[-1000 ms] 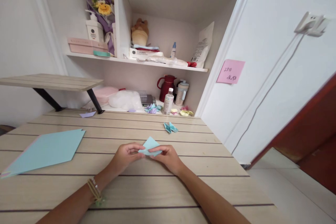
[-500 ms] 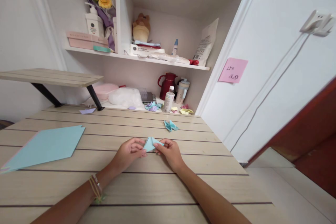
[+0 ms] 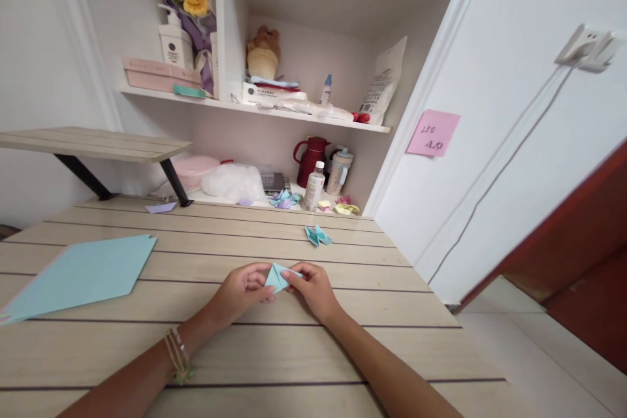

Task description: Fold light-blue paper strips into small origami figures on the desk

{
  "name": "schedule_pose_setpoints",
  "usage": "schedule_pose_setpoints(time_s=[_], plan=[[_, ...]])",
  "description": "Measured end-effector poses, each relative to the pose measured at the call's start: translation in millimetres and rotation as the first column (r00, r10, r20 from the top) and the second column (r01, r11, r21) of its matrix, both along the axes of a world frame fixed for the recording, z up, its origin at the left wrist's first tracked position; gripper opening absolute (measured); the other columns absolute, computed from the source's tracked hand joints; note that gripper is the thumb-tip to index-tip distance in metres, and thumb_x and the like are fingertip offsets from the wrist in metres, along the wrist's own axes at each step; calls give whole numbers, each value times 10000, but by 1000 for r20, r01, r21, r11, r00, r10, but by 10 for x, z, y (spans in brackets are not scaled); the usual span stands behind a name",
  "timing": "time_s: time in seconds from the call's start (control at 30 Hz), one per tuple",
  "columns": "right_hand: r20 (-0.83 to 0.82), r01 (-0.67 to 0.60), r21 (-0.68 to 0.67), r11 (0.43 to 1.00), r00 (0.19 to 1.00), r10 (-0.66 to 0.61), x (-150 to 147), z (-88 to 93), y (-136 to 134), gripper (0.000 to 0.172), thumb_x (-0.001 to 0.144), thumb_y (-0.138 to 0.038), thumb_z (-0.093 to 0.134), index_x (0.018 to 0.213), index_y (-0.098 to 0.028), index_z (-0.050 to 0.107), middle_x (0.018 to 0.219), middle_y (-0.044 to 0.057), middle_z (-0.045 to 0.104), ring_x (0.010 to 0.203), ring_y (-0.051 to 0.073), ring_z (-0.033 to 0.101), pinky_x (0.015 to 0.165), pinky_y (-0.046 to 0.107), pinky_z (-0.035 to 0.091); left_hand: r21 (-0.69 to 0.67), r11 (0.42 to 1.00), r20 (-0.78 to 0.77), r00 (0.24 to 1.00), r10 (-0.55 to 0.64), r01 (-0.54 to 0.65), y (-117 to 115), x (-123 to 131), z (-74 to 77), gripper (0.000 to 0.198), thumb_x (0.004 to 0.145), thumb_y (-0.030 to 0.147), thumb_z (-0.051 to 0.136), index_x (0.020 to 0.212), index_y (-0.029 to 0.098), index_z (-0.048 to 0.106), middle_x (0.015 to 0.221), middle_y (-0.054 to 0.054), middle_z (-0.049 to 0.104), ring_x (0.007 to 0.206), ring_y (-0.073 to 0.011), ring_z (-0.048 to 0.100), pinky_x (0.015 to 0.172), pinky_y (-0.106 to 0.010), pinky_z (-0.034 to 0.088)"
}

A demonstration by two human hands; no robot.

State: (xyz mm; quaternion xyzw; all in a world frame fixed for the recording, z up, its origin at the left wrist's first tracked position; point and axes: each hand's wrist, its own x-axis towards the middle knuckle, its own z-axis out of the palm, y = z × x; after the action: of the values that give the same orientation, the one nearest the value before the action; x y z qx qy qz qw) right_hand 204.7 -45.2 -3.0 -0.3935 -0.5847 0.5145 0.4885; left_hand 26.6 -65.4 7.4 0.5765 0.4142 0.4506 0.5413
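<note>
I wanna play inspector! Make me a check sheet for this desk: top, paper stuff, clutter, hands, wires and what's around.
Surface: wooden tabletop, dark lines across it.
Paper things: small folded blue paper between both hands; folded blue shape beyond them; large blue sheets at left.
Clutter: folded coloured papers and bottle at the back.
Left hand: holds the small paper's left side.
Right hand: pinches its right side.
Wires: grey cord hangs from wall socket.
Surroundings: white shelf unit; pink note on the wall.
</note>
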Motion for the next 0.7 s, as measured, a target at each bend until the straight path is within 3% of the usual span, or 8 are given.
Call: schedule_pose_setpoints(time_s=[0.17,0.6,0.7], plan=[[-126,-35,-22,999,992,31,-4,27,-11,454,586,-340,735,982,-188,573,626,-22,612,522,114,540,532,236,454,-20,999,-5,1000,-28,28,-18,8,50,522,593,242,718,1057,134,504,606,11,634,590,-174,646,590,-279,491],[-47,-6,42,999,999,8,9,-13,-4,347,618,-323,716,914,-173,617,579,-28,594,491,100,531,489,212,440,13,995,-127,987,-95,97,-33,37,81,299,656,272,664,899,132,560,624,0,614,584,-167,628,600,-275,468],[-12,2,77,997,1000,-1,3,4,-17,278,645,-359,686,847,-170,661,651,7,640,532,118,551,512,230,460,29,996,-115,990,-80,84,-39,35,64,417,669,275,649,1045,145,524,630,8,619,585,-176,631,599,-283,472]])
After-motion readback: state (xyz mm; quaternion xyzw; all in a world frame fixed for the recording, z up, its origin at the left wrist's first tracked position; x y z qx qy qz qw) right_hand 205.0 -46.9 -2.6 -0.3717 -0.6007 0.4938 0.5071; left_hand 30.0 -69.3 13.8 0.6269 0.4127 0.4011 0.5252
